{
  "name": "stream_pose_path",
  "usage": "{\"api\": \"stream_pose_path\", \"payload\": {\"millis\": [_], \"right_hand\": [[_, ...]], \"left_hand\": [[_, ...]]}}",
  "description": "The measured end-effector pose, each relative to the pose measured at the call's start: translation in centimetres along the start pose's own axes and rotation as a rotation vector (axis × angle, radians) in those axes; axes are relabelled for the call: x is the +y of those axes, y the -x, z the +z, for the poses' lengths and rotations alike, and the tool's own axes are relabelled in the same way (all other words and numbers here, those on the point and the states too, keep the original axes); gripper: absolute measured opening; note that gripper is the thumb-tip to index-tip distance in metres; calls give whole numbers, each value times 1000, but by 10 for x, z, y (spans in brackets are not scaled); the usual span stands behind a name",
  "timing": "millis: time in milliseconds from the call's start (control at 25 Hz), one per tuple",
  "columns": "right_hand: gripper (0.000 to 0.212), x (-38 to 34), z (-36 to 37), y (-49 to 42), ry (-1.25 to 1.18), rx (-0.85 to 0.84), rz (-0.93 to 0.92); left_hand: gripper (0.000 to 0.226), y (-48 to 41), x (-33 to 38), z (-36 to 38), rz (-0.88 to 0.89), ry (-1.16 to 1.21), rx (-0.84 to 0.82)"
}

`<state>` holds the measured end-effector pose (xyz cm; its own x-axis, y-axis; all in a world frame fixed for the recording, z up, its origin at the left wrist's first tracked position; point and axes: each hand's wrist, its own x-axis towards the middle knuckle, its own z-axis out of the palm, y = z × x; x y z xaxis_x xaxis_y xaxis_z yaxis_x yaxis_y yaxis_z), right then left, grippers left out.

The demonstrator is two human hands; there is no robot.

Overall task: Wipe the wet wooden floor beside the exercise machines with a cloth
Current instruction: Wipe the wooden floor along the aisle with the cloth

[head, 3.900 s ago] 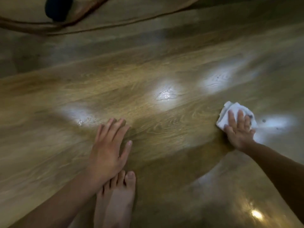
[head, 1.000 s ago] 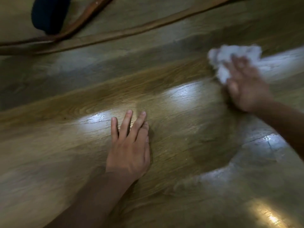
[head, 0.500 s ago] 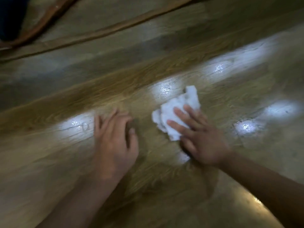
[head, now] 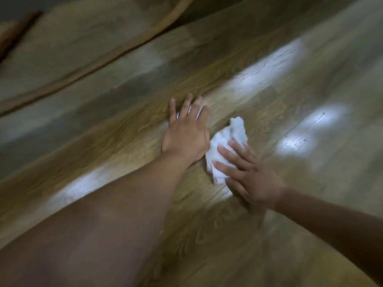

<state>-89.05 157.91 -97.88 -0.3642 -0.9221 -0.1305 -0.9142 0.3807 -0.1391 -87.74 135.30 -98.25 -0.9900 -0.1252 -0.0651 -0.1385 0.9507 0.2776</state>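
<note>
Wooden floor (head: 269, 235) fills pretty much the whole view: light brown planks with visible grain, all a bit smeared by motion blur. Pale shiny patches (head: 267, 67) sit on the boards out toward 1 and 3 o'clock, and there's another streak around 8 o'clock next to the left forearm (head: 116, 214).

The cloth (head: 224, 139) is white and crumpled. It lies on the floor just right of centre, right up against the thumb side of the left hand (head: 186, 137). That hand is flat, palm down on bare boards, with straight fingers fanned out toward 12 o'clock and nothing in it.

The right hand (head: 248, 175) lies flat on the lower part of the cloth, fingers straight and a little spread, pointing toward 10 o'clock. It's pressing the cloth down, not wrapped round it. So the two hands are close together, with the cloth between them.

The left forearm comes in from 7 o'clock and hides a big chunk of the near floor. The right forearm (head: 331, 222) enters from 4 o'clock.

Up at 10 to 12 o'clock a brown curved strip (head: 103, 59) runs across the far boards, well apart from both hands. I can't tell what it is.
</note>
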Motion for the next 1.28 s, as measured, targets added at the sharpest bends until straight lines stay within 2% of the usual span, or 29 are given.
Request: {"api": "stream_pose_path", "payload": {"millis": [40,80,120,160,240,280,320,360,440,560,640,680,720,760,800,840,880,920,960,1040,1120,1160,1240,1280], "right_hand": [[47,28,-8,1,30,-52,-99],[49,62,-17,-11,92,-50,-112],[54,95,-25,-33,127,-20,-20],[59,123,-33,-60,96,39,183],[58,162,-47,-113,-93,92,668],[55,164,-51,-132,-175,101,822],[53,152,-49,-143,-210,128,874],[54,132,-42,-143,-199,149,870],[55,72,-21,-110,-108,211,708],[48,-15,3,-16,-83,69,180],[45,31,-5,15,-69,-13,-21],[47,72,-10,11,-8,40,24],[55,116,-19,-2,41,108,193],[64,157,-33,-20,16,116,466],[67,191,-47,-37,-53,97,736],[64,211,-54,-54,-126,104,931],[60,211,-57,-68,-160,110,1041],[57,193,-54,-77,-201,108,1059],[56,164,-46,-79,-200,106,1007],[55,79,-16,-52,-118,163,767],[49,-18,8,13,-118,92,397],[47,-45,13,49,-116,35,217],[46,-22,8,98,-131,-30,-10],[46,11,8,108,-105,4,-22]], "left_hand": [[55,-2,0,0,0,-11,-23],[56,-3,1,-2,-5,-15,-49],[56,-4,1,-4,-9,-17,-67],[56,-3,1,-5,-16,-17,-87],[57,-4,1,-7,-21,-30,-118],[57,-4,1,-7,-18,-35,-121],[57,-4,1,-6,-19,-39,-118],[58,-4,1,-5,-19,-43,-112],[61,-7,2,-3,-10,-54,-97],[64,-6,2,-3,-16,-44,-90],[65,-6,1,-3,-27,-56,-95],[65,-6,1,-3,-29,-62,-89],[65,-6,1,-2,-25,-61,-82],[64,-5,1,-2,-23,-55,-78],[63,-4,2,-1,-20,-46,-71],[62,-3,3,-1,-14,-33,-59],[61,-4,3,0,-9,-19,-46],[60,-3,3,1,-7,-11,-41],[59,-2,2,1,-10,-7,-38],[57,-3,1,2,-12,-3,-22],[56,-5,0,2,-7,-1,-4],[55,-5,0,2,-6,1,2],[53,-4,0,4,1,-2,13],[53,-3,0,5,4,-4,19]]}}
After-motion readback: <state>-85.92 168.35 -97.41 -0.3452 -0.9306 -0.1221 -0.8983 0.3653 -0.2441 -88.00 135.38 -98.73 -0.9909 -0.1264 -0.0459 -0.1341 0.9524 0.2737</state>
